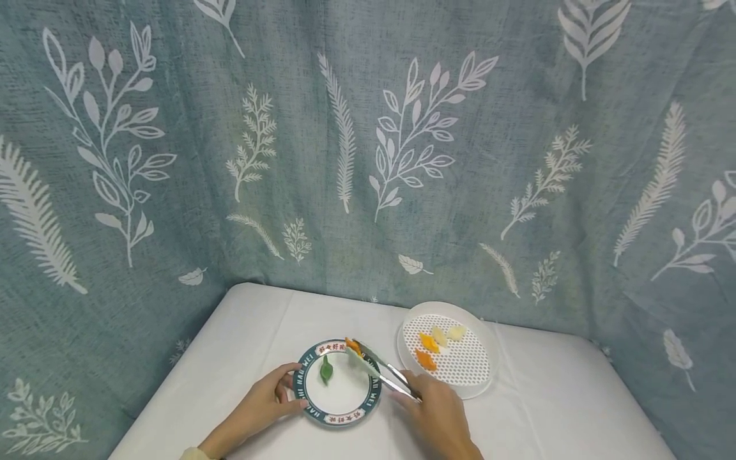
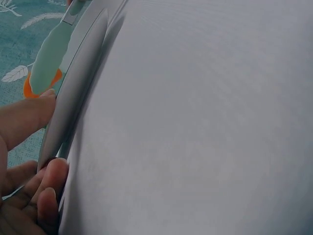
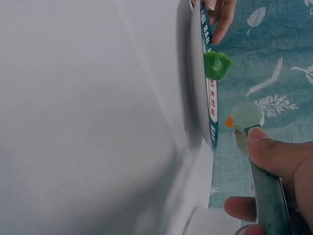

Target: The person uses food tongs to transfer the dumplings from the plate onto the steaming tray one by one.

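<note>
My left hand [image 1: 261, 402] grips the left rim of a round plate [image 1: 339, 419] with a dark teal patterned border; in the left wrist view thumb and fingers pinch its edge. A green piece [image 1: 326, 370] lies on the plate's left part, bright green in the right wrist view [image 3: 216, 65]. My right hand [image 1: 435, 412] holds metal tongs [image 1: 397, 384] with pale green tips. Between the tips is an orange piece [image 1: 353, 346], over the plate's upper right part. Whether it touches the plate I cannot tell.
Right of the plate stands a round white tray [image 1: 478, 388] with a perforated insert. On it lie an orange piece [image 1: 426, 359], a yellow-orange piece [image 1: 429, 342] and two pale pieces [image 1: 457, 332]. A patterned teal curtain [image 1: 368, 160] hangs behind the white-covered table [image 1: 535, 409].
</note>
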{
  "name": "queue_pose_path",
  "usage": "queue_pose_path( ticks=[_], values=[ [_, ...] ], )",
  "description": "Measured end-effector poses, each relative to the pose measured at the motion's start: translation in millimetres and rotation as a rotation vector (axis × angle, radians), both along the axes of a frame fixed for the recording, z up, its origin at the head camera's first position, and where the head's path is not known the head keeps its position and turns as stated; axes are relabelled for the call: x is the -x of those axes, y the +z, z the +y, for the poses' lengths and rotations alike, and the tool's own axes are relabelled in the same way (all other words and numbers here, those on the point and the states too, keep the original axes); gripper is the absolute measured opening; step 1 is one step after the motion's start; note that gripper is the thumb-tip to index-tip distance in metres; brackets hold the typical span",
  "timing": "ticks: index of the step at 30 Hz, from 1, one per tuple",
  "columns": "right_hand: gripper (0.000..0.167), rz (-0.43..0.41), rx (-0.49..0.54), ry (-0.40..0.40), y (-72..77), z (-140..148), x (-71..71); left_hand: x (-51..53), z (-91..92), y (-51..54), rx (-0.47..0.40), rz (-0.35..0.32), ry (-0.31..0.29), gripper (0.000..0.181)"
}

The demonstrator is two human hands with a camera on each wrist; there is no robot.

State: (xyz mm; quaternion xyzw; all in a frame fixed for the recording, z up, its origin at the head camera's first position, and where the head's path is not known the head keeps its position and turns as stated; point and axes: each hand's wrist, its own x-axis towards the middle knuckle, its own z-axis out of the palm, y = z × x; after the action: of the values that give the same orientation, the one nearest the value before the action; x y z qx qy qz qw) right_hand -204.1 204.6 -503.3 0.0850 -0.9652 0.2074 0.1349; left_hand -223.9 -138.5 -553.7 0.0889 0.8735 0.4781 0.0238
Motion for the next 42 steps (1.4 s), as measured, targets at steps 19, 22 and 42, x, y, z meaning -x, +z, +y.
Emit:
queue_pose_path(
  ticks=[19,22,42],
  values=[
    [0.06,-0.067,-0.007,-0.132,22.9,47,-10.3,1.1,0.9,0.7,-0.014,-0.019,-0.001,0.081],
    [0.057,-0.028,-0.005,-0.13,23.4,59,-13.8,1.0,0.6,1.6,-0.018,-0.018,-0.004,0.081],
    [0.068,-0.091,-0.017,-0.238,33.1,116,-25.1,1.6,0.6,0.5,-0.011,-0.017,0.011,0.082]
  ],
)
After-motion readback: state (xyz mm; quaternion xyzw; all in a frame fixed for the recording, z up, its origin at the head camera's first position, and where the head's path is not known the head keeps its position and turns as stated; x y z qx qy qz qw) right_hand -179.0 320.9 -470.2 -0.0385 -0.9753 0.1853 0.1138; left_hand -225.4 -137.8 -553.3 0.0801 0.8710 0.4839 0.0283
